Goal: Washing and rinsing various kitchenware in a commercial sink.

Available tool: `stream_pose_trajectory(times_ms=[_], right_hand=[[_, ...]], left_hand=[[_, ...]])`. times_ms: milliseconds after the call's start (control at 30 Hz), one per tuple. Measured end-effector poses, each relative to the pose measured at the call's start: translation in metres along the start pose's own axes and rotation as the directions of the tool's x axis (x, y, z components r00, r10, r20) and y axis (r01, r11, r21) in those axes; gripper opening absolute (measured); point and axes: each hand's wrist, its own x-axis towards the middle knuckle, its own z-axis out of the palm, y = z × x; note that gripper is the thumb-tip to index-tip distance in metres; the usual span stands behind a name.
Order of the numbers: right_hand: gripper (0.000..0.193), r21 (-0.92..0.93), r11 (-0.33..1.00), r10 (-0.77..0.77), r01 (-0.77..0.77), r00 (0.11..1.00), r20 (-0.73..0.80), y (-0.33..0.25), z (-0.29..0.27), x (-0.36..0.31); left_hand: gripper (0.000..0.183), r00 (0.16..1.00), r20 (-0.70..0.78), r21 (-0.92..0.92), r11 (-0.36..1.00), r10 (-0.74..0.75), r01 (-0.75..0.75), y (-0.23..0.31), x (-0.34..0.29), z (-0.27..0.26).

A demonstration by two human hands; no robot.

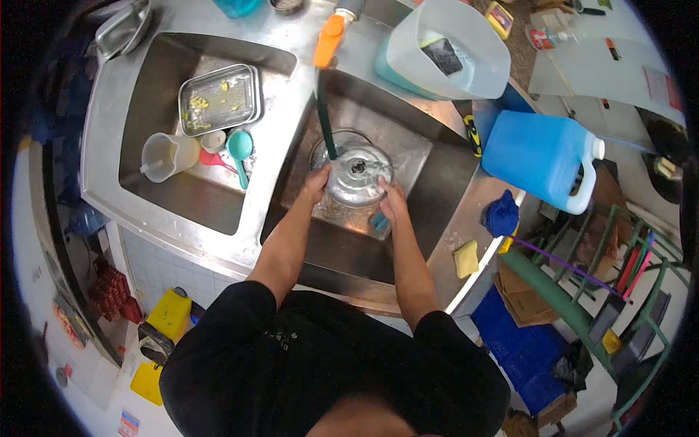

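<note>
Holding round shiny lid (346, 191) over right basin (445, 175), right by lower end of dark hose (324, 120); pinching opposite edges of rim with left hand (316, 183) and right hand (393, 200), can't tell finger spread underneath. Looks midway through rinsing, not yet set down. Apparently yet to be cleaned: tray (237, 113) bearing yellow scraps (197, 103) in left basin (156, 95), maybe also jug (162, 156) and teal scoop (239, 146) nearby

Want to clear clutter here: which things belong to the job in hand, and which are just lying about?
In use:
round metal piece, held by the left hand and right hand
dark hose, hanging down to it
right basin, beneath

Apparently just lying about:
yellow-and-black tool
blue crumpled bundle
clear bottle
cardboard
</note>
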Motion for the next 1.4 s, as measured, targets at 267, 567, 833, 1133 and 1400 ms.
stream_pose_trajectory(times_ms=[267,567,833,1133,1400], right_hand=[[0.053,-0.982,0.169,-0.436,0.089,0.9,0.007,0.046,0.115,0.07],[0.055,-0.945,0.145,-0.478,0.292,0.857,0.192,0.036,0.099,0.039],[0.067,-0.477,0.767,0.197,-0.43,0.865,-0.463,-0.009,0.0,0.011],[0.047,-0.881,0.293,-0.642,0.372,0.759,0.107,-0.015,0.058,-0.015],[0.039,-0.71,-0.417,-0.006,0.567,0.779,0.626,0.016,0.12,-0.073]], left_hand=[[0.054,0.99,0.094,-0.047,0.994,0.107,-0.103,0.023,-0.058,-0.031],[0.038,0.952,0.271,0.073,0.983,0.143,-0.168,0.014,-0.072,-0.026],[0.036,0.97,-0.054,0.358,0.911,0.237,-0.203,-0.002,0.034,0.003],[0.074,0.999,-0.037,0.374,0.926,-0.035,0.046,0.002,-0.001,0.046],[0.064,0.934,0.35,-0.341,0.938,0.076,0.052,0.006,-0.074,-0.009]])
